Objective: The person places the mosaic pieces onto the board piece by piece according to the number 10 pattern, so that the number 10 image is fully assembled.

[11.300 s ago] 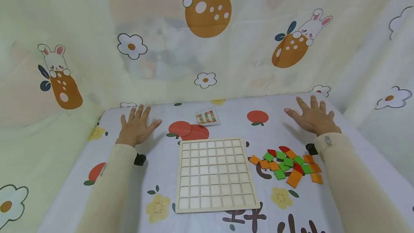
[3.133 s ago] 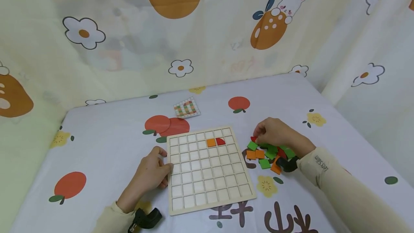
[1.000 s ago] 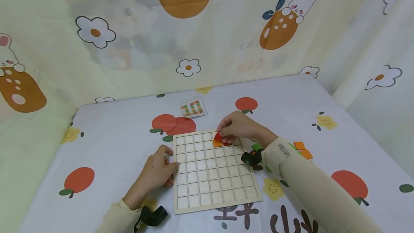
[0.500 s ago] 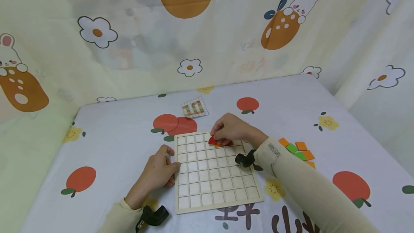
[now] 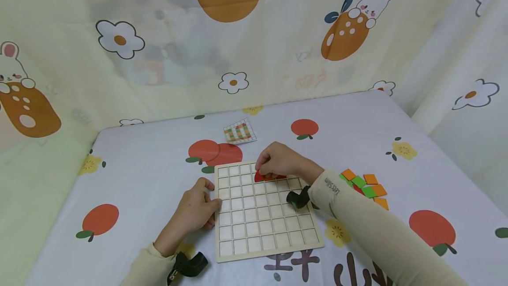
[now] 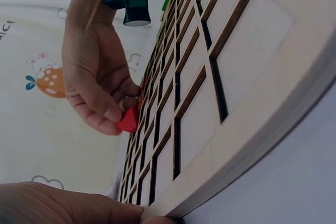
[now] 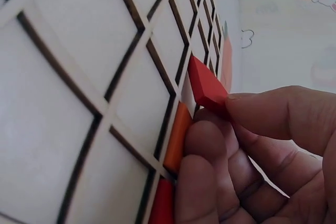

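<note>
A pale wooden grid board point(image 5: 259, 223) lies on the table. My left hand point(image 5: 193, 205) holds its left edge, thumb on the rim and fingers at the side. Over the board's upper rows my right hand point(image 5: 281, 161) pinches a red piece with a curved side point(image 7: 206, 84) between thumb and fingers. In the right wrist view the piece is tilted, one corner at a cell beside an orange square tile point(image 7: 177, 137). Another red piece point(image 7: 163, 203) sits in the cell beyond the orange one. My right fingers partly cover both.
Loose green, orange and red tiles point(image 5: 370, 179) lie right of the board, partly behind my right sleeve. A small card with a coloured grid pattern point(image 5: 240, 131) lies behind the board. A patterned curtain point(image 5: 174, 65) closes off the back.
My right hand went from the tile pile to the board with the red piece, then slightly left, lowering it beside the orange tile. Over the last second my left hand has stayed at the board's edge.
</note>
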`<state>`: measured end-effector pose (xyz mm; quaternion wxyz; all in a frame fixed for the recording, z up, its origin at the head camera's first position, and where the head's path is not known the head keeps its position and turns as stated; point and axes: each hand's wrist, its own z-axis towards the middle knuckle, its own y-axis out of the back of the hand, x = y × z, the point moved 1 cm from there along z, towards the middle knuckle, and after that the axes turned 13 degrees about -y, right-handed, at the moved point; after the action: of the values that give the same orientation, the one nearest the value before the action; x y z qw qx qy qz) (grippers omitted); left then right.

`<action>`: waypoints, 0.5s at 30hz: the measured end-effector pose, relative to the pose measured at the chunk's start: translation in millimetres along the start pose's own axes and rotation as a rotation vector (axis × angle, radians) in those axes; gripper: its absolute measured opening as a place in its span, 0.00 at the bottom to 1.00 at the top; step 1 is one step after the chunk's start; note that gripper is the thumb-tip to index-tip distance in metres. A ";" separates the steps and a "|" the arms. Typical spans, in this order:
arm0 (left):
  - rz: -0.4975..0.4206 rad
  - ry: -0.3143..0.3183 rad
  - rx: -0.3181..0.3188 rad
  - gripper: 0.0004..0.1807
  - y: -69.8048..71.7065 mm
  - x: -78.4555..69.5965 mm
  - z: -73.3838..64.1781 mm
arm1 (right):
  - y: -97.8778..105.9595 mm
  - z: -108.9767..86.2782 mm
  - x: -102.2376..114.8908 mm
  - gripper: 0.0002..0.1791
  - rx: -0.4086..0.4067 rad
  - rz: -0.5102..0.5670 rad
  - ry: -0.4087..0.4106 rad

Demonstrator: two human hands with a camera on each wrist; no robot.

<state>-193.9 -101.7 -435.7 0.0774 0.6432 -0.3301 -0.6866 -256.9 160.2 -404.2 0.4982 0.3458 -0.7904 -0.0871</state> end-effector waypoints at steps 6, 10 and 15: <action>0.007 -0.002 -0.001 0.18 0.3 -0.5 -0.3 | -2.4 -1.4 0.2 0.06 -0.023 -0.031 0.022; 0.012 0.001 0.000 0.18 0.3 -0.5 -0.4 | -3.7 -1.0 -0.5 0.06 -0.031 -0.046 0.033; 0.008 0.001 0.001 0.17 0.7 -0.6 -0.5 | -4.5 -1.2 -0.5 0.06 -0.054 -0.084 0.038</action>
<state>-193.6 -102.1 -434.8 0.0801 0.6423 -0.3330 -0.6857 -253.7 157.4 -406.1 0.5180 0.3666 -0.7631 -0.1226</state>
